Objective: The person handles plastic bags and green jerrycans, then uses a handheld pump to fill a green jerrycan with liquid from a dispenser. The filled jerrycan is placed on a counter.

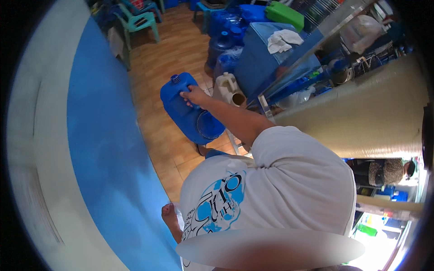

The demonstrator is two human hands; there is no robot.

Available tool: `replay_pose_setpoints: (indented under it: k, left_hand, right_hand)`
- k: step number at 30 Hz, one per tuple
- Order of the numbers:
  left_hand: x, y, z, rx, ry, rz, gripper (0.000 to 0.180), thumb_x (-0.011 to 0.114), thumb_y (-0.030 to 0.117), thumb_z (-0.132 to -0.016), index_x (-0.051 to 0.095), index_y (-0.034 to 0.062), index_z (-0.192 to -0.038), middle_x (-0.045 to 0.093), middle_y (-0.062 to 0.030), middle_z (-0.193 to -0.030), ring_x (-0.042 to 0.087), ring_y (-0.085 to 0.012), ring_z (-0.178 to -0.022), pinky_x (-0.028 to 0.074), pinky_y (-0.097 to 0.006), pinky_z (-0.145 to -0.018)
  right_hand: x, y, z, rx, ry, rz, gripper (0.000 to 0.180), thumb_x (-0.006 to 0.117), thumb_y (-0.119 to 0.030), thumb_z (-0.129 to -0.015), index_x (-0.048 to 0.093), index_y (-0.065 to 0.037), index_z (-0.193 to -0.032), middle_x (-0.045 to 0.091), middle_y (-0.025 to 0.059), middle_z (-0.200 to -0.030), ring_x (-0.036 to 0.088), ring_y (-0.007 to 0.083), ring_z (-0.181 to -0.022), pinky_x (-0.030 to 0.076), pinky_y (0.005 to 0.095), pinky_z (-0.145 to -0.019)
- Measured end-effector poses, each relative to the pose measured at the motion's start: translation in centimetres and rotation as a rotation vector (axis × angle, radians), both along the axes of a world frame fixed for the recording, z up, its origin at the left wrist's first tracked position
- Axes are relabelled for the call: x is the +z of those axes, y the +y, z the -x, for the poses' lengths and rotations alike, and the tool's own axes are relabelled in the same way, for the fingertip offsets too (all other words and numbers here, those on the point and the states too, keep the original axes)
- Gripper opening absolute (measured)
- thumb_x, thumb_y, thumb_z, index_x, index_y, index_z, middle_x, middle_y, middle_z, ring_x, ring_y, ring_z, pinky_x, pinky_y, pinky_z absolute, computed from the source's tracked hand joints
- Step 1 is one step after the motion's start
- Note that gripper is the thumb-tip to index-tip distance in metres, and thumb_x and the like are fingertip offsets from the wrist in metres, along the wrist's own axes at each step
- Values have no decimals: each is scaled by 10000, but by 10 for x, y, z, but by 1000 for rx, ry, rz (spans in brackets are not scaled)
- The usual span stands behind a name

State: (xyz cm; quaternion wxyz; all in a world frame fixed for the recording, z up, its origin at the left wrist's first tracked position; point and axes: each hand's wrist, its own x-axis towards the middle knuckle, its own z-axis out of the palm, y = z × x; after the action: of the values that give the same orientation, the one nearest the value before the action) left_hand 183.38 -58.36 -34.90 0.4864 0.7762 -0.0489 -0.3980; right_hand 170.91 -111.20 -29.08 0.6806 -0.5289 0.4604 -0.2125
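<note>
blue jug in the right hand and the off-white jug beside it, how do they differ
The blue jug is deep blue, while the off-white jug is pale cream. The right hand grips the blue jug, whereas no hand holds the off-white jug. The blue jug looks larger in the picture and shows more fully; the off-white jug is partly hidden behind the forearm. Both are jugs with a handle.

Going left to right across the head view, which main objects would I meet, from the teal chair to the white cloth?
Teal chair, held blue jug, beige jug, white cloth.
</note>
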Motion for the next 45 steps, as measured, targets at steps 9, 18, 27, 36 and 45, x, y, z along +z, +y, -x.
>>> replay_pose_setpoints:
  k: [9,18,27,36,45]
  left_hand:
    - [-71,-237,-62,36,149,16,187,689,171,-877,577,31,-826,570,-22,-682,499,-93,-602,429,-272,-559]
    - [-179,-319,-148,-461,20,-316,314,670,294,-895,564,22,-778,555,-24,-664,534,-153,-671,427,-325,-609]
    - [-217,-536,-318,-514,115,-271,298,664,307,-900,566,44,-798,596,-39,-707,555,-161,-657,428,-328,-581]
    - [-198,-802,-420,-498,35,-138,244,653,303,-907,592,74,-853,619,-28,-744,489,-114,-561,382,-269,-499]
    - [-251,-880,-409,-1321,-691,-309,349,629,323,-901,574,22,-732,566,-15,-693,480,-124,-589,403,-310,-568]
  right_hand:
    - [-13,-240,12,-114,58,-141,230,632,-220,-914,548,-17,-982,548,64,-773,552,158,-573,446,301,-459]
    - [1,-419,31,-319,-52,-35,232,647,-204,-906,534,-15,-980,560,84,-772,571,178,-577,465,309,-467]
    - [34,-532,22,-809,-352,-224,257,531,-255,-977,532,-19,-1079,605,133,-903,614,245,-807,529,399,-677]
    - [24,-682,99,-1151,-683,15,238,473,-241,-995,540,-47,-1116,630,128,-1085,606,306,-961,478,524,-892]
    - [-33,-855,278,-1373,-939,123,307,497,-338,-964,586,-128,-1169,631,70,-1147,586,279,-1078,449,493,-957]
